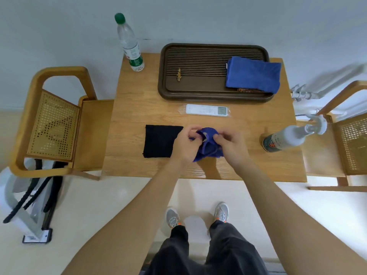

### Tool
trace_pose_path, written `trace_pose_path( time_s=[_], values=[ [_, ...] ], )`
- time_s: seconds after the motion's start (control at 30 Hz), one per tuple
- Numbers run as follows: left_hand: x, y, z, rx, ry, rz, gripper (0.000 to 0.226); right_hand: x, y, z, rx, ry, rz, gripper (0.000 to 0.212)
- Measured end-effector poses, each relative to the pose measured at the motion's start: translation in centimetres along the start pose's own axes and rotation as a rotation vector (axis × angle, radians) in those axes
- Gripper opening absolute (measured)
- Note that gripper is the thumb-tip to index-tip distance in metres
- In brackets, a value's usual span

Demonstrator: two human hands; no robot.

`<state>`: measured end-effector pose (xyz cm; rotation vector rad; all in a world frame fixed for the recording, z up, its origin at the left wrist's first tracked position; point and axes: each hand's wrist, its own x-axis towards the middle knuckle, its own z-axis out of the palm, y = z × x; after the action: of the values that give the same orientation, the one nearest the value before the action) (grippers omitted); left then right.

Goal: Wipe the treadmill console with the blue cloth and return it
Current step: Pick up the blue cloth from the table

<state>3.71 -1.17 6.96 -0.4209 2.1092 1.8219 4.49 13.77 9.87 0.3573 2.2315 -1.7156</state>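
Both hands, left hand (185,144) and right hand (231,145), are pinching the bunched blue cloth (208,144) above the table (139,92), its length running toward six o'clock. At twelve o'clock, the tray (198,90) is holding another folded blue towel (253,75).

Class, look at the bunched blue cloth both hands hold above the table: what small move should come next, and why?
Probably lower the blue cloth onto the bare wood table right of the black cloth and release it. Both the left hand and right hand pinch it, crumpled, just above the tabletop. No treadmill is in view, so the wiping seems finished.
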Motion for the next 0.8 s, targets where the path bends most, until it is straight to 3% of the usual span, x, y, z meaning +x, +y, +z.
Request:
trace_pose_path(
  time_s=[0.07,0.13,0.23,0.33,0.43,0.47,0.63,0.77,0.8],
  values=[
    [-0.8,0.5,0.0,0.212,-0.042,0.166,0.032,-0.5,-2.1,-0.5,0.115,-0.001,0.081,0.02],
    [-1.3,1.2,-0.2,0.333,0.027,0.248,0.023,-0.8,-4.5,-0.9,0.137,-0.025,0.078,0.019],
    [-2.3,2.4,-1.1,0.292,0.045,0.2,0.008,-1.1,-8.9,-1.0,0.104,-0.13,0.071,0.027],
    [-4.3,2.2,-2.4,0.322,0.012,0.146,0.016,-0.6,-12.9,-0.6,0.048,-0.266,0.128,0.015],
    [-6.9,1.0,-4.2,0.344,0.129,0.111,0.01,-0.8,-15.8,0.2,0.094,-0.397,0.043,0.019],
    [-7.9,0.7,-5.0,0.276,0.17,0.074,0.004,-1.0,-16.5,0.7,0.076,-0.449,-0.017,0.021],
    [-14.7,-1.1,-11.1,-0.174,0.541,-0.011,0.03,-2.5,-18.9,6.8,-0.158,-0.62,-0.198,0.032],
    [-21.3,-2.7,-16.6,-0.529,0.85,-0.049,0.014,-5.2,-18.7,15.3,-0.353,-0.714,-0.34,0.032],
    [-22.7,-3.3,-18.0,-0.615,0.917,-0.062,0.019,-6.1,-18.5,17.7,-0.395,-0.759,-0.368,0.028]
  ],
)
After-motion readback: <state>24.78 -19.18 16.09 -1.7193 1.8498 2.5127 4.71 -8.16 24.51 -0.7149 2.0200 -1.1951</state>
